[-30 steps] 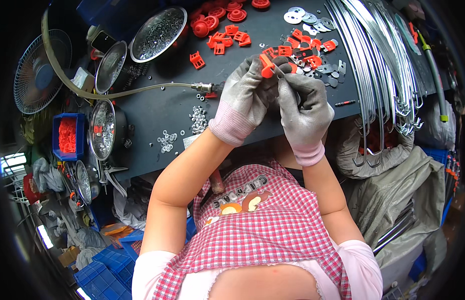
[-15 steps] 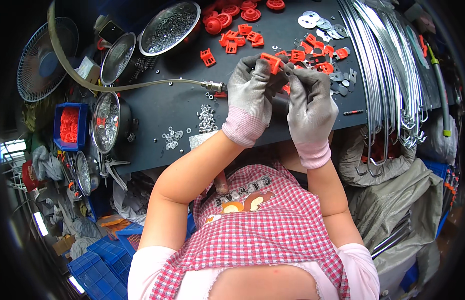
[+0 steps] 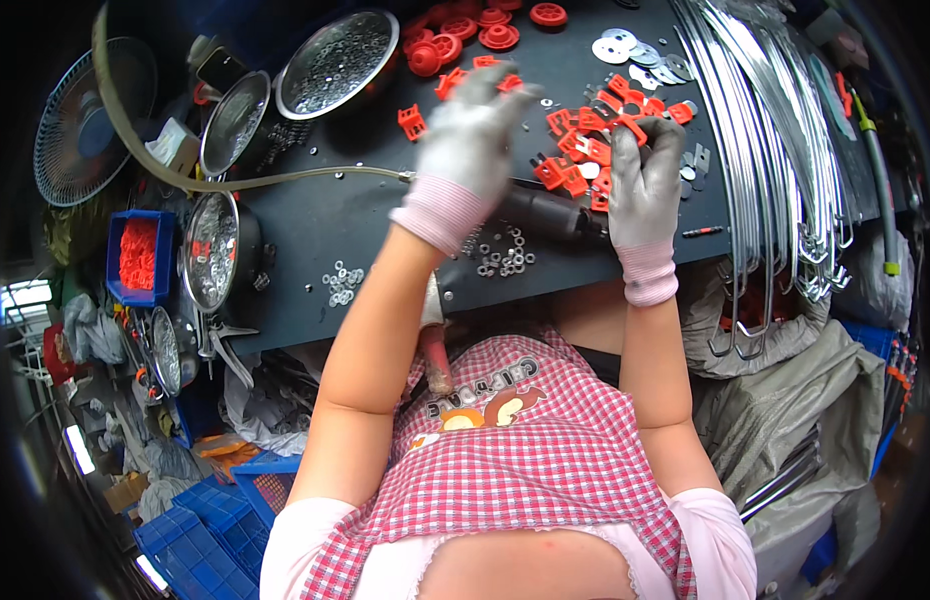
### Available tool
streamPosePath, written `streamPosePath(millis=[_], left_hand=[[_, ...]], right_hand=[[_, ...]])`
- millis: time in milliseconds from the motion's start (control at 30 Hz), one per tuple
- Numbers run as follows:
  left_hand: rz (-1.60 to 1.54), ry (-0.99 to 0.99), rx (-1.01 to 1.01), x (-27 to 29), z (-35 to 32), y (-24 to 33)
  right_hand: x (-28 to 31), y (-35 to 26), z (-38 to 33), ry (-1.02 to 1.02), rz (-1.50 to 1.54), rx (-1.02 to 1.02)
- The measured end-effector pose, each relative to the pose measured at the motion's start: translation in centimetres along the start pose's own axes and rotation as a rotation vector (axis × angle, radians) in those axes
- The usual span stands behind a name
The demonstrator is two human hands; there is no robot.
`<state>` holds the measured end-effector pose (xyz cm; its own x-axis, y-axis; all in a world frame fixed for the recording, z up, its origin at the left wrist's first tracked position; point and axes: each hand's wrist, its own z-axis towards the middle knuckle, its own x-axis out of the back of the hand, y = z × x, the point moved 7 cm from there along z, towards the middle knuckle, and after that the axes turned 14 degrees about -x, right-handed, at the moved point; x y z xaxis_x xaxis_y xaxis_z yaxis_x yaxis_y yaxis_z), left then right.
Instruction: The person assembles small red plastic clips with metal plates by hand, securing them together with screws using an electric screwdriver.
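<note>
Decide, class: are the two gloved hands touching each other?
No, the left hand and the right hand are apart, with red parts between them.

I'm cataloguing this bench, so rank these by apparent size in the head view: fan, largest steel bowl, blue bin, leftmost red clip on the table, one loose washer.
Largest to smallest, as they look:
1. Fan
2. Steel bowl
3. Blue bin
4. Red clip
5. Washer

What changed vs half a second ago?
Left hand swung up-left, over the loose red clips; too blurred to tell what it holds. Right hand shifted slightly right, a red piece at its fingertips; they're now apart. Hooked metal rods and fan unchanged.
</note>
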<state>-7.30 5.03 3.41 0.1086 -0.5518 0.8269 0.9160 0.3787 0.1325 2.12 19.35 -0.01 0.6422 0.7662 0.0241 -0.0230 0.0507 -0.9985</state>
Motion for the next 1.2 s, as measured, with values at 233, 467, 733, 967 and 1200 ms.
streamPosePath(millis=[233,467,733,967,1200], left_hand=[[0.055,-0.257,0.496,-0.7,-6.0,-13.0],[-0.137,-0.038,0.517,1.9,-3.9,-9.5],[-1.265,0.216,0.453,1.3,-0.5,2.2],[-1.351,0.102,0.56,-1.4,-2.2,3.3],[-1.525,-0.04,0.422,-2.1,-2.3,4.9]], right_hand=[[2.5,1.5,1.8,-0.015,-1.122,-0.097],[12.1,2.4,9.5,0.098,-1.284,-0.205],[10.8,3.1,7.2,0.113,-1.275,-0.442],[7.4,-0.7,1.8,-0.146,-0.081,-0.119],[1.8,-3.8,-2.5,-0.307,0.02,0.059]])
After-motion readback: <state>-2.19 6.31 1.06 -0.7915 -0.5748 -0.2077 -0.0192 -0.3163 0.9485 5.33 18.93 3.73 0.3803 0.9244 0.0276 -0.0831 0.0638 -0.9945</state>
